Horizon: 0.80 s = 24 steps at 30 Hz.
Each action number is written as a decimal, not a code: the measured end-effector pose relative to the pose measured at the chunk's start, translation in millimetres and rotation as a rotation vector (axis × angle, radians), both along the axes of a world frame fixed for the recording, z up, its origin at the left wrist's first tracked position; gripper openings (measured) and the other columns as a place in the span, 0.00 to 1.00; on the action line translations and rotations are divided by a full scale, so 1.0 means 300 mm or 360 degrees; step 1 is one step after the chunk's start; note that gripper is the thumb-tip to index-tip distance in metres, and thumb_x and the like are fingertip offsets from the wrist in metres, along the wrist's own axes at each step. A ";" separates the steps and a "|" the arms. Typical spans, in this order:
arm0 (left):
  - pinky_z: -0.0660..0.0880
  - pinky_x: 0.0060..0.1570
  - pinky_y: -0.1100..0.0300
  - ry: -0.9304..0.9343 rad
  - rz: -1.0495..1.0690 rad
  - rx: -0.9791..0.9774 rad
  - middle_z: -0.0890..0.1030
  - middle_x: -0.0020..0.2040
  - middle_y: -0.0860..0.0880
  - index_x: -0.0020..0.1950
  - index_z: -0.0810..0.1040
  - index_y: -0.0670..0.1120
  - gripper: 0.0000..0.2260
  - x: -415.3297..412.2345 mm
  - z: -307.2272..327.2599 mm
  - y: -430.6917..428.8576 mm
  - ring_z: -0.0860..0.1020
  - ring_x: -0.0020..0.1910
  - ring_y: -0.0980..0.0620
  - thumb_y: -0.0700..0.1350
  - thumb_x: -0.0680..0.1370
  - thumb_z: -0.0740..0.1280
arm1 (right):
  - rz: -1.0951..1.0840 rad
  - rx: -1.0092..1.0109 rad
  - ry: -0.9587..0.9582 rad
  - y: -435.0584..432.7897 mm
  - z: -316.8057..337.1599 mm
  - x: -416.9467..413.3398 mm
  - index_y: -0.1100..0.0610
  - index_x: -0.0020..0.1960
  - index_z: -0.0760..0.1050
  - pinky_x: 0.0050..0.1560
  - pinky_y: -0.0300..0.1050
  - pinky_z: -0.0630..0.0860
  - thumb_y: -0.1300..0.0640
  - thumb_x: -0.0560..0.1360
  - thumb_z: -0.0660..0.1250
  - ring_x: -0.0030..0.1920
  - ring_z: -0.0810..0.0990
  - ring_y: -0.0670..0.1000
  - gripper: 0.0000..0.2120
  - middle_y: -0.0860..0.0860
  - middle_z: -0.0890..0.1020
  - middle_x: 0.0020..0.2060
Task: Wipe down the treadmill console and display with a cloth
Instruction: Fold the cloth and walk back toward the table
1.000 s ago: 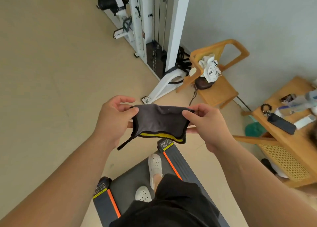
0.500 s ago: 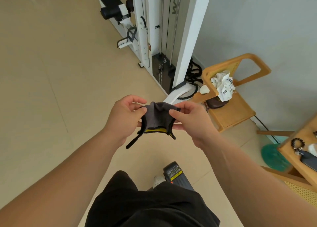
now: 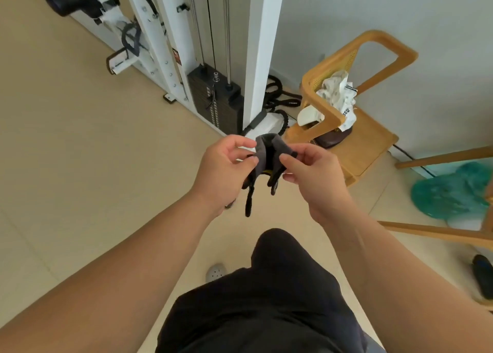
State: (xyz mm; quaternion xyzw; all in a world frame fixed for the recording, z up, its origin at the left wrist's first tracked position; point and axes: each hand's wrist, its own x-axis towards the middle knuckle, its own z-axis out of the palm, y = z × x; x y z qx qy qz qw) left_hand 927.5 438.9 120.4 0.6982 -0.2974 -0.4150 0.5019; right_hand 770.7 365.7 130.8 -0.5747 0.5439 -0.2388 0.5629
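Observation:
A small dark grey cloth (image 3: 264, 155) with a yellow edge and a black loop hanging down is folded together between my two hands in front of my chest. My left hand (image 3: 221, 171) pinches its left side with thumb and fingers. My right hand (image 3: 312, 173) pinches its right side the same way. The two hands are close together, almost touching. No treadmill console or display is in view.
A white cable weight machine (image 3: 213, 59) stands ahead on the beige floor. A wooden chair (image 3: 357, 128) with a crumpled white cloth and a dark bag sits to the right by the wall. A teal fan (image 3: 450, 192) and wooden table legs are at far right.
My hands have brought the cloth's two ends together, folding it narrower. The view has swung away from the treadmill belt, which has dropped out of sight.

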 end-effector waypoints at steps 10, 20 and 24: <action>0.81 0.42 0.61 -0.0020 -0.0408 -0.0131 0.87 0.46 0.54 0.55 0.80 0.54 0.13 -0.089 0.074 -0.391 0.86 0.45 0.55 0.35 0.80 0.66 | -0.0160 0.0068 -0.0236 -0.232 0.014 -0.098 0.53 0.60 0.83 0.47 0.40 0.80 0.56 0.82 0.68 0.52 0.85 0.53 0.09 0.54 0.87 0.50; 0.80 0.50 0.64 -0.0352 -0.1028 -0.0166 0.85 0.50 0.55 0.59 0.79 0.52 0.21 -0.494 0.084 -0.900 0.84 0.47 0.60 0.39 0.70 0.80 | -0.0823 0.0499 -0.1082 -0.588 0.011 -0.516 0.66 0.62 0.80 0.57 0.53 0.81 0.66 0.83 0.59 0.49 0.85 0.55 0.14 0.60 0.86 0.57; 0.83 0.49 0.56 -0.0313 -0.1159 -0.0143 0.86 0.47 0.54 0.56 0.79 0.56 0.18 -0.651 0.084 -1.078 0.84 0.45 0.57 0.35 0.75 0.74 | -0.0996 0.0210 -0.0513 -0.678 0.020 -0.713 0.55 0.58 0.84 0.60 0.54 0.81 0.63 0.82 0.62 0.53 0.85 0.52 0.13 0.53 0.87 0.53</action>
